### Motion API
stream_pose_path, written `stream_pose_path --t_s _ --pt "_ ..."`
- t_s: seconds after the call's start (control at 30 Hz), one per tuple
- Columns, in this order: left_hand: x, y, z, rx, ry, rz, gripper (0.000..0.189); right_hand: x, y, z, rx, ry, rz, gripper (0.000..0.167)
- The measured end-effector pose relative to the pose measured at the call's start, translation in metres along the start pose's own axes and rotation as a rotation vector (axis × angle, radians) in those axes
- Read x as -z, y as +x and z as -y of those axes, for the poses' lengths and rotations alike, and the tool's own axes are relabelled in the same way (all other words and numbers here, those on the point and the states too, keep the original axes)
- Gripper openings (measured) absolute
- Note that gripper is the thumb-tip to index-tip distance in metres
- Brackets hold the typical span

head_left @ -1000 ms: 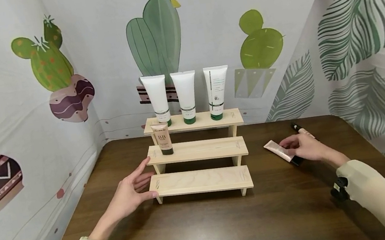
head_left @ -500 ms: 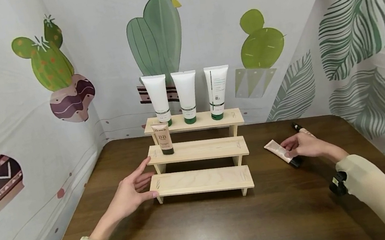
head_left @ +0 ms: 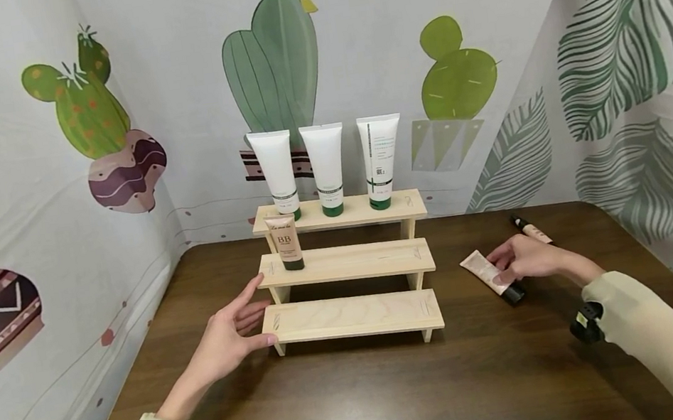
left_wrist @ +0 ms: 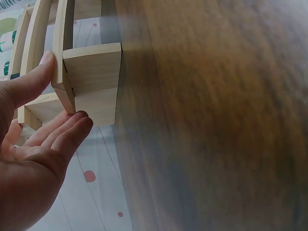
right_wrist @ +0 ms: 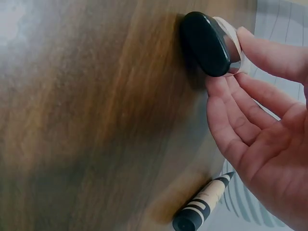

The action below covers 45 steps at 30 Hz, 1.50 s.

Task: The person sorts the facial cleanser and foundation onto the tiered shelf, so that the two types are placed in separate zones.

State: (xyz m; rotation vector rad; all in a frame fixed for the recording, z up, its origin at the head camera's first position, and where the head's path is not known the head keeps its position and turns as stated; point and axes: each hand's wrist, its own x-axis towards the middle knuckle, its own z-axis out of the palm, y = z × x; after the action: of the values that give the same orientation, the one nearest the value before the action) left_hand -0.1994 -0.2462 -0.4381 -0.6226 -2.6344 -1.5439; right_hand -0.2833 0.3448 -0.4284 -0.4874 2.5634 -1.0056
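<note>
My left hand [head_left: 225, 337] holds the left end of a three-step wooden stand [head_left: 351, 317]. Its thumb lies on the lowest step, and in the left wrist view the fingers reach under that step's end [left_wrist: 67, 91]. Over on the right, my right hand [head_left: 527, 257] pinches a pale pink cosmetic tube [head_left: 478, 266] between thumb and fingers. The tube's black cap [right_wrist: 206, 44] faces the right wrist camera, close over the table. A similar BB cream tube [head_left: 287, 245] stands cap down at the left of the middle step.
Three white tubes with green caps, the middle one [head_left: 327, 168] among them, stand on the top step. A slim beige-and-black tube [head_left: 533, 232] lies on the brown table [head_left: 363, 400] behind my right hand. A printed cloth [head_left: 363, 34] hangs around the back.
My right hand has drawn the pale pink tube slightly toward me, turning it so that its black cap points nearer. My left hand stays on the stand.
</note>
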Motion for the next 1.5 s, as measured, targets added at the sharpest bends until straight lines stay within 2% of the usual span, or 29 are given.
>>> stream_pose_path --t_s 0.1,0.37,0.9,1.13,1.5 --pt "0.0 0.0 0.0 0.003 -0.007 0.0 0.109 -0.002 -0.003 0.004 -0.009 0.003 0.007 0.054" --pt "0.0 -0.001 -0.001 0.014 -0.011 0.002 0.108 -0.007 -0.01 0.012 0.038 0.042 0.045 0.052" --pt "0.0 -0.001 0.0 0.006 -0.013 0.002 0.108 -0.014 -0.022 0.03 0.107 0.113 -0.003 0.051" --pt "0.0 -0.001 0.0 0.004 -0.007 0.005 0.108 -0.017 -0.03 0.048 0.131 0.094 -0.1 0.054" --pt "0.001 -0.001 -0.002 0.002 -0.006 0.005 0.108 -0.02 -0.043 0.077 0.212 0.046 -0.313 0.044"
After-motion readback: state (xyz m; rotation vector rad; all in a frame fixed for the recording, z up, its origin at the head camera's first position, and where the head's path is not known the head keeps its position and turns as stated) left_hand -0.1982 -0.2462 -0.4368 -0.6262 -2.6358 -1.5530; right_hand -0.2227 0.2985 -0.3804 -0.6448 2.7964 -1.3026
